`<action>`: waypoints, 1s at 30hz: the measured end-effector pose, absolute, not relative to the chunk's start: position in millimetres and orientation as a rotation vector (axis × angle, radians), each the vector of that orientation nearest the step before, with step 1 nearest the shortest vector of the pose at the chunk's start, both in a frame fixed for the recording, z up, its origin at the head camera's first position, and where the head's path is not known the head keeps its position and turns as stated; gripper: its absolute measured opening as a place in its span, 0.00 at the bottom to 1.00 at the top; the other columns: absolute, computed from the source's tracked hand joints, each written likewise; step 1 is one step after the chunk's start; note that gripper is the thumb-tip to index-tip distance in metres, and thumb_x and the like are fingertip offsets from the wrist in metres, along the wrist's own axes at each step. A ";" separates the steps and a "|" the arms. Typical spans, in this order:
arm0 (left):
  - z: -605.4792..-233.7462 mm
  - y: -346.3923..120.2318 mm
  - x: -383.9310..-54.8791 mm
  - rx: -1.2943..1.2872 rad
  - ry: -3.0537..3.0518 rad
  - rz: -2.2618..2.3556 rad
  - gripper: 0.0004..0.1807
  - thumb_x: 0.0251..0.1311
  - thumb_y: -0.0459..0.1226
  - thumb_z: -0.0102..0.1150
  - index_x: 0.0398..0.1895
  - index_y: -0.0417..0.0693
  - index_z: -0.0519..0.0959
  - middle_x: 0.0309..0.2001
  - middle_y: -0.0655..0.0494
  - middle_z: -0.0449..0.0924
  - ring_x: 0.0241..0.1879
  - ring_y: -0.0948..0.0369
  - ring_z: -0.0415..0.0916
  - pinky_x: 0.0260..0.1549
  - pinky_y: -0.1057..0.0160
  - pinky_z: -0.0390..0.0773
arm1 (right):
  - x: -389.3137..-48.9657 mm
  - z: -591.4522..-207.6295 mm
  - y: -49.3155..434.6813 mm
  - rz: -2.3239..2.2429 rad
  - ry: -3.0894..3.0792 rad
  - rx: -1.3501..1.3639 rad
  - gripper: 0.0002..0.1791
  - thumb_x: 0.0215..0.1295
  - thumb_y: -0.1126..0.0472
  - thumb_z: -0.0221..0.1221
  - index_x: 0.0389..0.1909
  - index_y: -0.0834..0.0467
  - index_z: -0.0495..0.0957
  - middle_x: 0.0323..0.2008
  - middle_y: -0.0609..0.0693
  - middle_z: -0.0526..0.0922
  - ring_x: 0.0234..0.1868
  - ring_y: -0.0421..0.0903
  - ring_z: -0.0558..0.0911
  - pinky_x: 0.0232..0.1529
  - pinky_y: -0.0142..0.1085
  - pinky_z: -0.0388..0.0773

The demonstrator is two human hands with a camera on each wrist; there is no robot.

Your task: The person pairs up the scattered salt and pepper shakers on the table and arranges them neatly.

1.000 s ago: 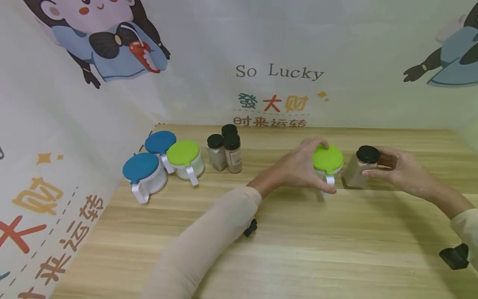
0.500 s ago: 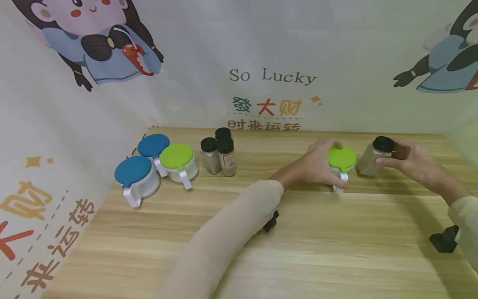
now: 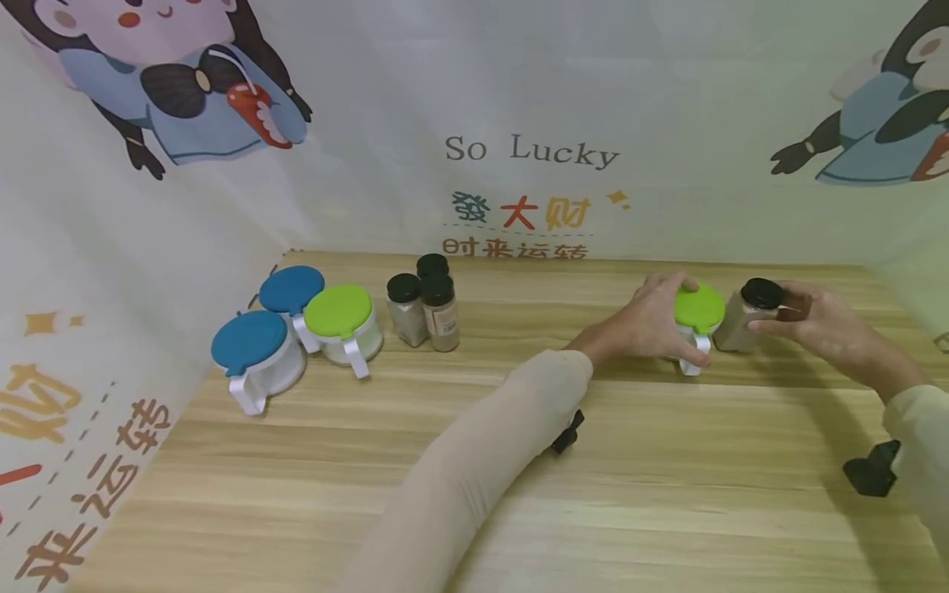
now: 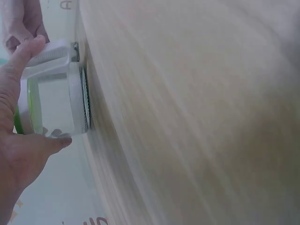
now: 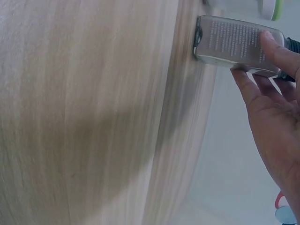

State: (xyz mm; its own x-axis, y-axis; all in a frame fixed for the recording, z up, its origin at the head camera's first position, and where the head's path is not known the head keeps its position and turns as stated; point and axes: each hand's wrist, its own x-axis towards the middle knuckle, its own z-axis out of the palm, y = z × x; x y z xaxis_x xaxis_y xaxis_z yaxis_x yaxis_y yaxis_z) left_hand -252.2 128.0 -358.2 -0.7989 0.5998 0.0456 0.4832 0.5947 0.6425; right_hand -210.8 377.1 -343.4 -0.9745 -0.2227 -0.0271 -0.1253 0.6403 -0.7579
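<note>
1. Left hand point(image 3: 660, 317): the thumb and fingers curve around a jar with a green lid point(image 3: 700, 308), thumb by its white handle, the other fingers on the far side. The jar stands upright inside that grip, base down at the tabletop point(image 3: 667, 502).
2. Right hand point(image 3: 825, 321): the thumb and fingers pinch a square bottle with a black cap point(image 3: 741, 321), thumb on the near face, fingers behind. The bottle is upright between them, just beside the jar; whether the two touch, I cannot tell.
3. Well to the left of the left fingers, three more black-capped bottles point(image 3: 442, 319) stand clustered.
4. Farther left from those fingers are two blue-lidded jars point(image 3: 250, 339) and another green-lidded jar point(image 3: 339, 311), grouped together.
5. Beyond the fingers hangs a printed cloth point(image 3: 534, 82) reading "So Lucky".
</note>
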 end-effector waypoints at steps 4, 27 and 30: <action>-358.6 134.5 -249.1 0.810 2.688 0.961 0.55 0.43 0.52 0.83 0.75 0.61 0.62 0.70 0.55 0.57 0.58 0.65 0.64 0.54 0.67 0.71 | -211.9 -341.3 373.7 -1.214 2.724 -0.317 0.36 0.72 0.60 0.64 0.72 0.74 0.61 0.62 0.54 0.75 0.46 0.21 0.76 0.43 0.21 0.75; -352.9 157.5 -245.7 0.765 2.918 0.576 0.58 0.48 0.68 0.70 0.81 0.79 0.49 0.68 0.54 0.60 0.58 0.62 0.60 0.44 0.66 0.74 | -216.0 -338.0 381.6 -1.168 2.743 -0.239 0.38 0.77 0.52 0.57 0.77 0.68 0.55 0.67 0.67 0.69 0.57 0.42 0.75 0.57 0.50 0.75; -362.0 153.8 -242.1 0.787 2.910 0.607 0.63 0.47 0.71 0.68 0.81 0.81 0.39 0.75 0.53 0.49 0.66 0.59 0.57 0.54 0.63 0.72 | -212.1 -343.0 379.1 -1.250 2.655 -0.226 0.43 0.79 0.54 0.55 0.80 0.66 0.41 0.71 0.72 0.62 0.65 0.55 0.72 0.62 0.59 0.68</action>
